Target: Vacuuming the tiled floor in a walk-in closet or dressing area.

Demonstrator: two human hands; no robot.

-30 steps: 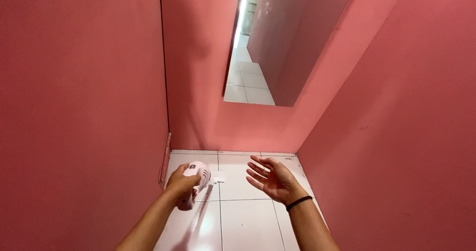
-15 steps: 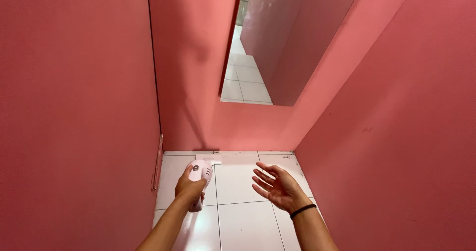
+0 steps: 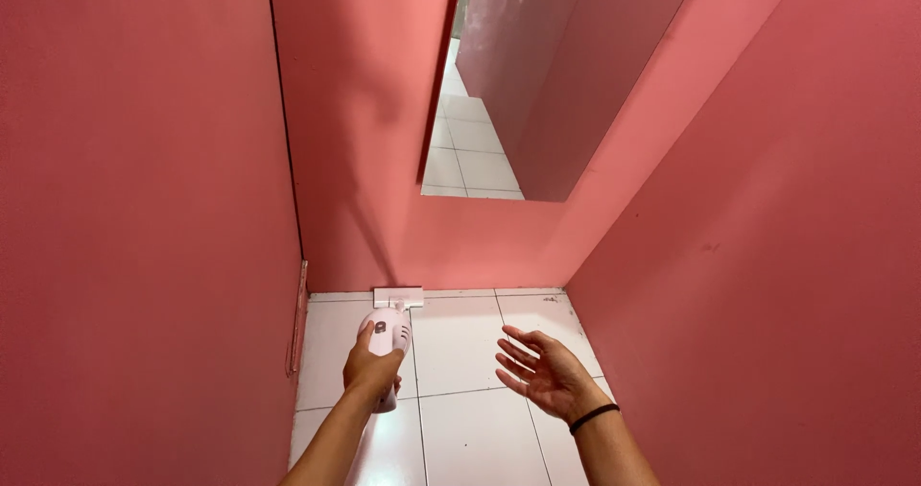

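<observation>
My left hand (image 3: 369, 369) grips the handle of a white stick vacuum cleaner (image 3: 389, 337). Its flat white floor head (image 3: 398, 298) rests on the white tiled floor (image 3: 460, 419), right against the foot of the pink far wall. My right hand (image 3: 542, 371) hovers to the right of the vacuum, palm up and fingers spread, holding nothing. A black band circles that wrist (image 3: 595, 416).
Pink walls close in on the left (image 3: 144, 208), ahead (image 3: 365, 160) and on the right (image 3: 767, 237). A tall mirror (image 3: 537, 83) on the far wall reflects white floor tiles and pink wall. A thin strip (image 3: 299, 323) runs down the left wall's edge near the floor.
The vacuum's floor head has been pushed forward to the foot of the far wall, with my left arm stretching out. The view has shifted rightward; my right hand stays open beside it.
</observation>
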